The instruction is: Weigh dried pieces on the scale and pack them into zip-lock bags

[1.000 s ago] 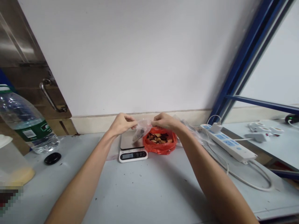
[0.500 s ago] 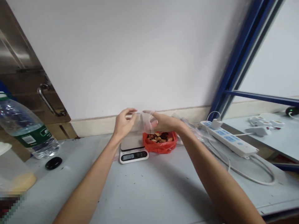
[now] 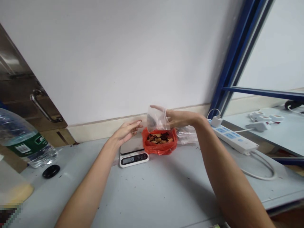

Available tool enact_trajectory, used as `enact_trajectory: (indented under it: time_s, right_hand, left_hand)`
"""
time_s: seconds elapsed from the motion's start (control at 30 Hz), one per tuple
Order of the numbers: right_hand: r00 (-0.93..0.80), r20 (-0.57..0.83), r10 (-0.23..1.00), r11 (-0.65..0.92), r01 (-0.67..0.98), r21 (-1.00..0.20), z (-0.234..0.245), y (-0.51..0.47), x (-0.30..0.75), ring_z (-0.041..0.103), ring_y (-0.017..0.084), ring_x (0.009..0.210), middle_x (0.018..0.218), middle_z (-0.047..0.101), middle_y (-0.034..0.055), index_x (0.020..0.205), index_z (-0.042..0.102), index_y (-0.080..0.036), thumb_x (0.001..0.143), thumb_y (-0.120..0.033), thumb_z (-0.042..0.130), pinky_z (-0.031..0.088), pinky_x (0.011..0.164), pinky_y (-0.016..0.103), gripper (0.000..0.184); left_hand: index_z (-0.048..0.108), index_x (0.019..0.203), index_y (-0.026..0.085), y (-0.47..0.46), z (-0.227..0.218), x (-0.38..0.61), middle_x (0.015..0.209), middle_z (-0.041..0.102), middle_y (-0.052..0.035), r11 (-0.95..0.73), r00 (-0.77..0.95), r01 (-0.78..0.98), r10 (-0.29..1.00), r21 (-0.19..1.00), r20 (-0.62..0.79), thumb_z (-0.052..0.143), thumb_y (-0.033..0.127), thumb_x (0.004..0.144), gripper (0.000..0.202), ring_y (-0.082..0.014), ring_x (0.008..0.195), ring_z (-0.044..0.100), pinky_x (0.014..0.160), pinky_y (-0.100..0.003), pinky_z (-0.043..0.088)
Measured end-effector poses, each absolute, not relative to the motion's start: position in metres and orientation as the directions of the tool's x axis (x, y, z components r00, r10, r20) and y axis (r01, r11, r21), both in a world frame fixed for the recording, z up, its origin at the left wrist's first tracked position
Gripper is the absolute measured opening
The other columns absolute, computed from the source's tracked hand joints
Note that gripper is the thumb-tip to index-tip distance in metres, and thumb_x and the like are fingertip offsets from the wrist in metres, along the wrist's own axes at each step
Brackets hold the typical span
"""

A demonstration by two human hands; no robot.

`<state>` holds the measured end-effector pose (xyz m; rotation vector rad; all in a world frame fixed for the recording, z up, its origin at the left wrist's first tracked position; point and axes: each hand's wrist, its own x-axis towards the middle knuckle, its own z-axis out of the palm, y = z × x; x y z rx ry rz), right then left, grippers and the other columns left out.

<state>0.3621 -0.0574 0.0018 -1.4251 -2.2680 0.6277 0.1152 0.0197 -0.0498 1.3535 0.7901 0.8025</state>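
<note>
My right hand has its index finger stretched inside a small clear plastic bag. Its other fingers curl at the bag's opening, partly hidden. Just below sits a red plastic bag, open at the top, holding dried brown slices. My left hand holds nothing; its fingers are loosely spread above the plate of a white kitchen scale. The scale stands left of the red bag, and its lit display is too small to read.
More clear plastic bags lie right of the red bag. A white power strip with its cable is farther right. At left are a large water bottle, a black round lid and a translucent container. A wall rises behind.
My left hand has let go of the clear bag and moved apart from it. My right hand has raised the bag slightly, its index finger now extended inside. The view has shifted slightly.
</note>
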Motion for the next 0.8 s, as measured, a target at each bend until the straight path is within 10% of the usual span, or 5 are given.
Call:
enact_trajectory:
  time_s: [0.13, 0.27, 0.43, 0.63, 0.8]
  right_hand:
    - [-0.423, 0.039, 0.905, 0.372, 0.743, -0.556, 0.003, -0.06, 0.366, 0.064, 0.018, 0.075, 0.093, 0.073, 0.001, 0.162, 0.013, -0.028, 0.078, -0.025, 0.068, 0.051, 0.069, 0.026, 0.1]
    - [-0.494, 0.14, 0.858, 0.463, 0.626, -0.627, 0.005, -0.061, 0.365, 0.065, 0.023, 0.106, 0.129, 0.067, 0.0062, 0.162, 0.014, -0.026, 0.08, -0.029, 0.07, 0.051, 0.088, 0.029, 0.099]
    - [-0.437, 0.131, 0.89, 0.416, 0.662, -0.624, 0.003, -0.058, 0.372, 0.067, 0.023, 0.101, 0.127, 0.069, 0.0055, 0.161, 0.016, -0.029, 0.077, -0.023, 0.07, 0.054, 0.085, 0.031, 0.1]
    - [-0.366, -0.161, 0.917, 0.194, 0.759, -0.622, 0.003, -0.064, 0.397, 0.071, 0.023, 0.093, 0.111, 0.076, 0.0069, 0.118, 0.074, -0.024, 0.076, -0.036, 0.071, 0.057, 0.072, 0.027, 0.044]
    - [-0.217, -0.172, 0.961, 0.101, 0.853, -0.511, 0.003, -0.065, 0.412, 0.071, 0.022, 0.08, 0.092, 0.079, 0.0073, 0.092, 0.08, -0.022, 0.073, -0.045, 0.074, 0.055, 0.063, 0.029, 0.03]
  left_hand:
    - [0.075, 0.085, 0.019, 0.018, -0.052, 0.119, 0.098, 0.074, -0.0081, 0.056, 0.451, -0.074, 0.893, 0.996, -0.016, 0.085, 0.03, 0.069, 0.022, -0.0151, 0.083, 0.066, 0.077, -0.026, 0.052]
    - [0.074, 0.092, 0.021, 0.01, -0.048, 0.123, 0.107, 0.074, -0.0092, 0.046, 0.571, -0.119, 0.821, 0.992, 0.03, 0.082, 0.038, 0.073, 0.027, -0.0207, 0.095, 0.068, 0.089, -0.033, 0.054]
    - [0.073, 0.083, 0.021, 0.006, -0.042, 0.122, 0.089, 0.073, -0.0039, 0.013, 0.574, -0.139, 0.816, 0.99, 0.07, 0.087, 0.039, 0.065, 0.029, -0.0175, 0.083, 0.068, 0.078, -0.027, 0.054]
    - [0.076, 0.088, 0.019, 0.01, -0.044, 0.126, 0.088, 0.077, -0.0042, -0.068, 0.268, -0.134, 0.958, 0.989, 0.102, 0.094, 0.034, 0.051, 0.044, -0.0159, 0.079, 0.069, 0.07, -0.025, 0.052]
    - [0.08, 0.087, 0.018, 0.007, -0.05, 0.137, 0.098, 0.079, -0.0093, -0.283, 0.267, -0.097, 0.916, 0.954, 0.298, 0.093, 0.041, 0.053, 0.044, -0.0245, 0.099, 0.071, 0.088, -0.034, 0.054]
